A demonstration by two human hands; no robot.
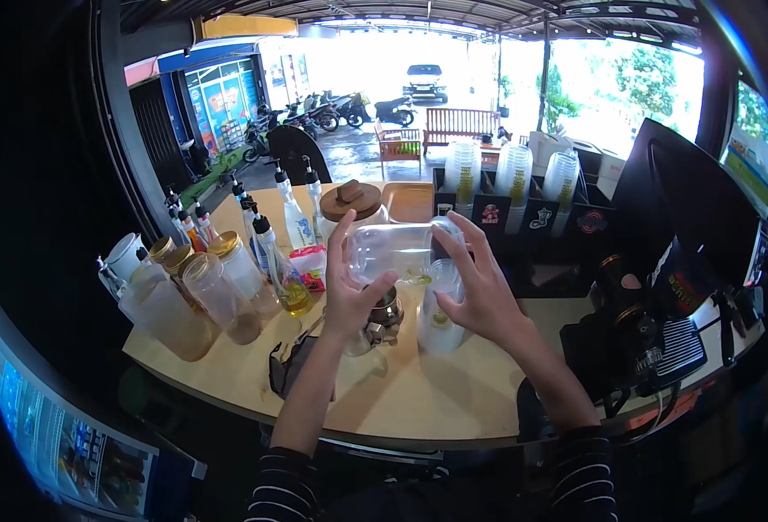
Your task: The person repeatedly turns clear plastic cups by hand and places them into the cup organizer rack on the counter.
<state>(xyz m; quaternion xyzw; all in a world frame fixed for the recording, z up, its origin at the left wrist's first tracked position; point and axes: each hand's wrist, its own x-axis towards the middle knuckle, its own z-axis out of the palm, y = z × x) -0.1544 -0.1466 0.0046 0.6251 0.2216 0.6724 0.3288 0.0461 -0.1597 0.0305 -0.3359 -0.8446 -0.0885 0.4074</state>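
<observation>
A clear see-through container (390, 250) lies sideways in the air above the wooden counter (392, 404), held at both ends. My left hand (355, 283) wraps its left end, thumb below and fingers up. At the right end, my right hand (479, 283) grips it with the fingers on top. Behind and below the right hand stands a whitish cup or stack of cups (439, 326) on the counter. Small metal vessels (386, 317) stand below the container, near my left hand. A dark cloth-like item (288, 365) lies beside my left forearm.
Pump bottles (290, 291) and jars with gold lids (231, 261) crowd the left side. A wooden-lidded jar (351, 202) stands behind my hands. At the back right, a black organizer (492, 213) holds stacked cups (513, 174). A black machine (623, 304) occupies the right.
</observation>
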